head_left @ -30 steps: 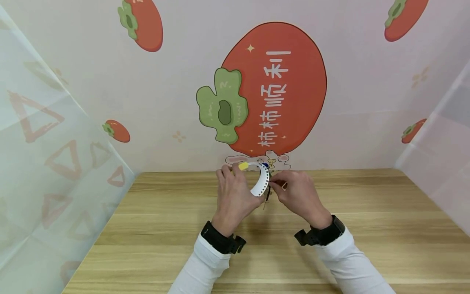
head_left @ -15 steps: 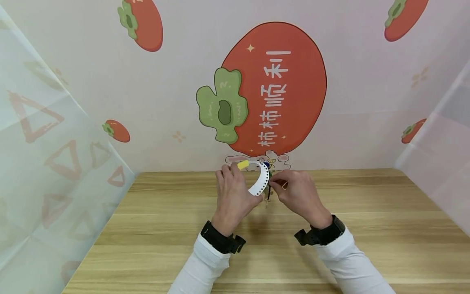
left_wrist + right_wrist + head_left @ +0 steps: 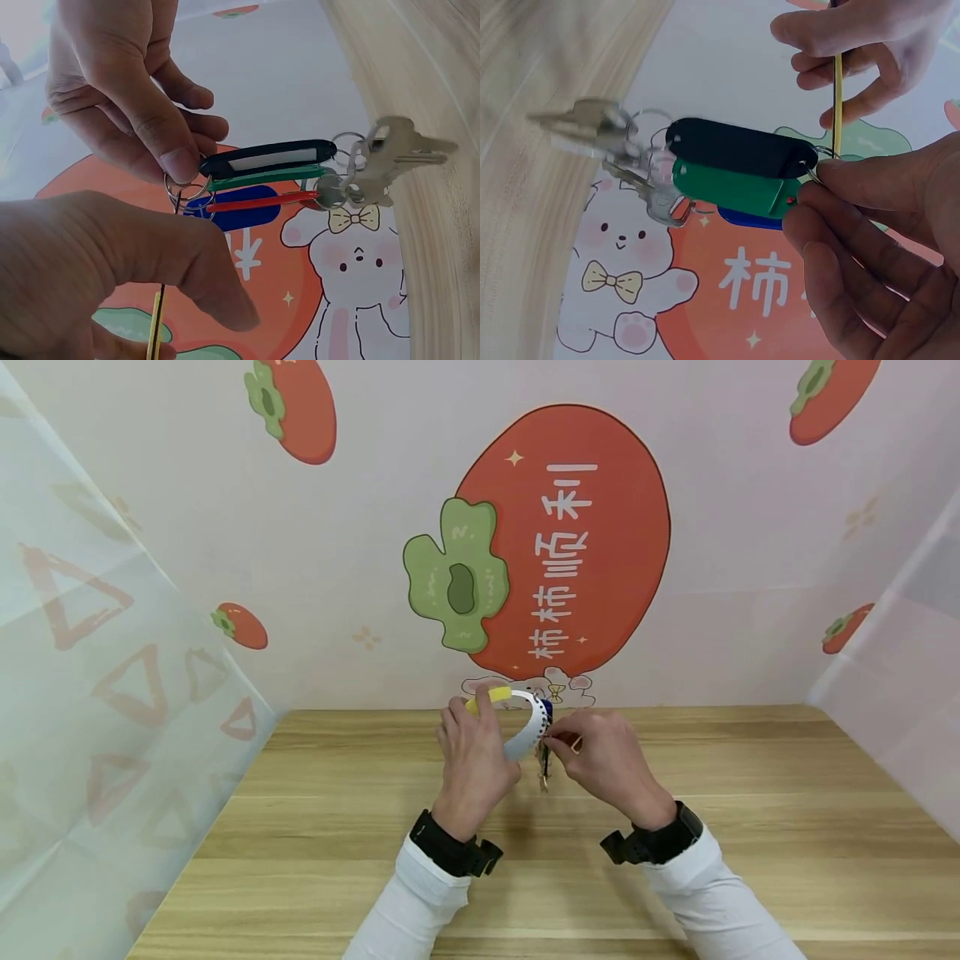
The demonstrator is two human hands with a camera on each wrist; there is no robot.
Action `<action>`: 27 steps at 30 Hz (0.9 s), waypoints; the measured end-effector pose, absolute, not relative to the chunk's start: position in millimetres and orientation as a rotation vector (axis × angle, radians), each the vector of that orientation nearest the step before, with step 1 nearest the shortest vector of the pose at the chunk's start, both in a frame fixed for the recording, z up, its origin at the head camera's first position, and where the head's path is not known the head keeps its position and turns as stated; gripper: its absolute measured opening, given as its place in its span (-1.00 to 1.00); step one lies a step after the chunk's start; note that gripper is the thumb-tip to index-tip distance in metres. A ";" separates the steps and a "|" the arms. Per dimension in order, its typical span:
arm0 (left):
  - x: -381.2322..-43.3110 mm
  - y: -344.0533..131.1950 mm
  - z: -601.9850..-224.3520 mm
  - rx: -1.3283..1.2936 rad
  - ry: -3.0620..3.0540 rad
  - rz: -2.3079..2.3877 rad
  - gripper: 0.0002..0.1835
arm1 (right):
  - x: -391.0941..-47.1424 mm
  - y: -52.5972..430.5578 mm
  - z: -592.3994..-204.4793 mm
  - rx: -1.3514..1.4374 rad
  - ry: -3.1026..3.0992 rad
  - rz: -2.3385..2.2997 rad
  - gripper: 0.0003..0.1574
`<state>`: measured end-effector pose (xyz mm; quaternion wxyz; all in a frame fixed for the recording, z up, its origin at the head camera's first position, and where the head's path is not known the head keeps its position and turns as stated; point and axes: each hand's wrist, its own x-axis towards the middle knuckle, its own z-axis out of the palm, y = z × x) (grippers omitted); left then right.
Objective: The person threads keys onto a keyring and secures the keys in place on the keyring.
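My left hand (image 3: 476, 768) grips a curved white band (image 3: 528, 733) with dark holes along its edge and a yellow section (image 3: 495, 696). In the right wrist view the band is edge-on, a thin yellow strip (image 3: 837, 97) between the left fingers. On the other side my right hand (image 3: 611, 764) pinches a split ring (image 3: 819, 166) close to the band's edge. From the rings hang a black key tag (image 3: 270, 157), a green tag (image 3: 262, 178), a red tag (image 3: 262, 201) and a blue tag (image 3: 255, 216). Metal keys (image 3: 394, 157), partly blurred, dangle at their far ends.
Both hands are above a wood-grain table (image 3: 337, 827), near its back edge. Behind it stands a pale backdrop (image 3: 360, 527) printed with a large persimmon (image 3: 615, 543). Patterned side sheets (image 3: 90, 693) flank the table. Each wrist wears a black camera strap (image 3: 446, 847).
The band has turned in my left hand, so more of its yellow section shows. My right fingertips have shifted slightly left and down, and the blue tag is more visible.
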<state>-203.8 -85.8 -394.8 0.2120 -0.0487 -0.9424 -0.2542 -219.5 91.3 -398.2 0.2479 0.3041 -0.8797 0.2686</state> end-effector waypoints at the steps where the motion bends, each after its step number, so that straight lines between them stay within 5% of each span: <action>1: -203.8 -85.9 -394.7 -0.138 -2.621 -0.702 0.13 | -219.3 91.3 -398.2 0.830 -2.401 0.731 -0.89; 27: -203.0 -94.1 -392.6 -0.203 -2.743 -0.664 0.10 | -215.6 94.2 -388.6 0.890 -2.580 0.733 -0.87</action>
